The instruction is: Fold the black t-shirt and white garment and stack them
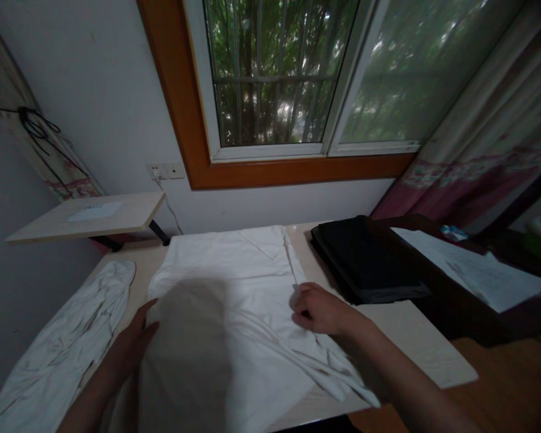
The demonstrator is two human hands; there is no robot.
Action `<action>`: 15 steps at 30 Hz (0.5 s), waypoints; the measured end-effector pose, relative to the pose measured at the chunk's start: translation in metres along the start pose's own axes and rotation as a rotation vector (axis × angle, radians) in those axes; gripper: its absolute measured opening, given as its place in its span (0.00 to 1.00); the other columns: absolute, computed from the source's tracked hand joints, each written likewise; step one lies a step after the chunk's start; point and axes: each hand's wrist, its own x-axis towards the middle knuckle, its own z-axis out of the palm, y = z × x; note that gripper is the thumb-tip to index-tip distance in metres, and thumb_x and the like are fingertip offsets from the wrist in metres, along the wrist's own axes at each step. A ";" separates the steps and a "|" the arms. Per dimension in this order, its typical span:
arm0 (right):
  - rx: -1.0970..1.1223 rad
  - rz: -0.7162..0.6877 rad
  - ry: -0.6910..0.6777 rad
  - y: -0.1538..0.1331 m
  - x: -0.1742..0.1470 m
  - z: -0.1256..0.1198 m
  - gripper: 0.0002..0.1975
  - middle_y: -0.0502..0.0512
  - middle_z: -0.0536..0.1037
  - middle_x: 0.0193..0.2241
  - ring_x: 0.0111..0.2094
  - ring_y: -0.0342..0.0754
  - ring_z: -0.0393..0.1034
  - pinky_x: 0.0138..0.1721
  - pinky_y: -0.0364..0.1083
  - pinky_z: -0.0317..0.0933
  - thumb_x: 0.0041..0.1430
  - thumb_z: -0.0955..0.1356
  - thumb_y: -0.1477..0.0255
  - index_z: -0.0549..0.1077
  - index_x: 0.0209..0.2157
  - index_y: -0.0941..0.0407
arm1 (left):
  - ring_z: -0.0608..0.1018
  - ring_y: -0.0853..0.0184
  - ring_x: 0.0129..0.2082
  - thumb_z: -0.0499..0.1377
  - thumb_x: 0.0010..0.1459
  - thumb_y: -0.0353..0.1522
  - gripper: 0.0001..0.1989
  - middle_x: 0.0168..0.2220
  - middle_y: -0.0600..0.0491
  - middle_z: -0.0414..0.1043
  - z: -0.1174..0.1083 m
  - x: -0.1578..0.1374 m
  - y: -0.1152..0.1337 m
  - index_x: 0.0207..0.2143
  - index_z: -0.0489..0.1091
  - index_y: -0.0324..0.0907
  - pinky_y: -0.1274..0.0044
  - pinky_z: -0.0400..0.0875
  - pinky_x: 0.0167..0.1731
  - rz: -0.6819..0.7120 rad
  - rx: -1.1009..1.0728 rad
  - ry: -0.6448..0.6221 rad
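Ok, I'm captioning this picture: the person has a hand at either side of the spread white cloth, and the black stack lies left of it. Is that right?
Not quite: the head view shows the black stack lying right of the spread white cloth. The left hand and right hand are at the cloth's two sides.

Spread white cloth [252, 300] cut off by bottom edge; print on left paper [94, 211] too small to read.

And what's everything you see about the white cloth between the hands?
The white cloth looks soft, lying mostly flat on the table, with diagonal wrinkles toward its lower right. Its lower left is in shadow. The left hand seems to touch its left edge; the curled right hand is on its right side.
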 end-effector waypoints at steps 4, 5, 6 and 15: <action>-0.106 0.231 -0.066 0.013 -0.024 -0.011 0.12 0.56 0.78 0.24 0.35 0.52 0.71 0.47 0.49 0.60 0.58 0.67 0.70 0.77 0.23 0.54 | 0.83 0.56 0.49 0.51 0.61 0.46 0.31 0.52 0.47 0.79 -0.016 0.006 -0.022 0.64 0.64 0.45 0.71 0.77 0.45 -0.052 -0.080 0.006; -0.132 0.298 -0.084 0.014 -0.029 -0.013 0.12 0.58 0.79 0.25 0.36 0.54 0.72 0.44 0.49 0.60 0.59 0.67 0.69 0.78 0.24 0.55 | 0.83 0.56 0.47 0.52 0.61 0.46 0.31 0.52 0.48 0.80 -0.019 0.007 -0.027 0.63 0.65 0.46 0.72 0.77 0.44 -0.058 -0.067 0.018; -0.157 0.357 -0.100 0.015 -0.033 -0.014 0.12 0.59 0.80 0.27 0.36 0.54 0.74 0.42 0.48 0.61 0.59 0.67 0.68 0.80 0.25 0.55 | 0.83 0.57 0.46 0.53 0.60 0.46 0.31 0.51 0.48 0.80 -0.022 0.009 -0.032 0.62 0.66 0.47 0.72 0.77 0.42 -0.057 -0.049 0.024; -0.236 0.488 0.026 0.008 -0.015 -0.007 0.13 0.63 0.81 0.42 0.41 0.55 0.77 0.44 0.49 0.66 0.61 0.66 0.77 0.79 0.46 0.57 | 0.81 0.57 0.39 0.49 0.64 0.48 0.31 0.38 0.48 0.78 -0.018 0.020 -0.042 0.65 0.64 0.43 0.70 0.75 0.41 0.066 0.193 -0.013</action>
